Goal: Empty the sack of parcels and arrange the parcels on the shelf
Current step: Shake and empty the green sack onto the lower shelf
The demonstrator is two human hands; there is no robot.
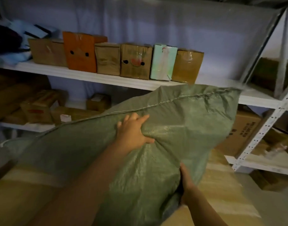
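Near the middle of the view, the green woven sack (164,136) is lifted before the white shelf (91,77), seemingly stitched end up so parcels can fall out below. Left hand (133,132) bunches the cloth, fingers (136,118) curled into a fold; right hand (188,185) grips the near edge. Cardboard boxes (136,61) stand upright in a row for easy reading.

A single head-worn wide-angle view looks forward and slightly down from the person's own standpoint, facing the white shelf (94,77) and the wall behind it. It sits close: both forearms reach in from the bottom edge, and the green sack (164,144) fills the lower middle. The frame edges bend and blur.
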